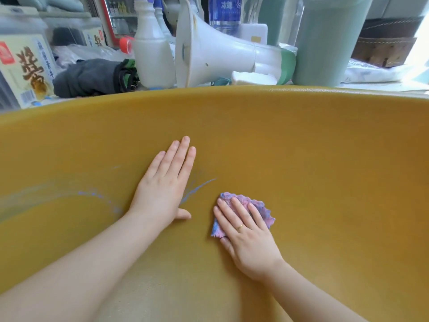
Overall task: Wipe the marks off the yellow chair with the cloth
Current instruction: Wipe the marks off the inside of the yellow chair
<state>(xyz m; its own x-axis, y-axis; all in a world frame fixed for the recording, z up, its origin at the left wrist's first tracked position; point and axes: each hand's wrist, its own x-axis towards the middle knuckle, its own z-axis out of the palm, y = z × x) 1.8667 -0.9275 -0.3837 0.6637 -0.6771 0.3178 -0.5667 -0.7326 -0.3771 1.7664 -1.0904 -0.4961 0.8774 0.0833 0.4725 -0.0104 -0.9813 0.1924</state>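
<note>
The yellow chair (313,159) fills most of the view, its curved back rising to a rim near the top. A blue streak mark (200,188) runs across the surface between my two hands, and fainter blue smears (92,194) lie to the left. My left hand (166,184) rests flat on the chair, fingers together, holding nothing. My right hand (246,233), with a ring on one finger, presses a crumpled pink and purple cloth (260,208) flat against the chair just right of the streak.
Behind the chair's rim stand a white spray bottle (151,54), a white megaphone (220,52) lying on its side, a pale green bucket (329,40), a dark folded garment (92,76) and printed boxes (25,66) at the left.
</note>
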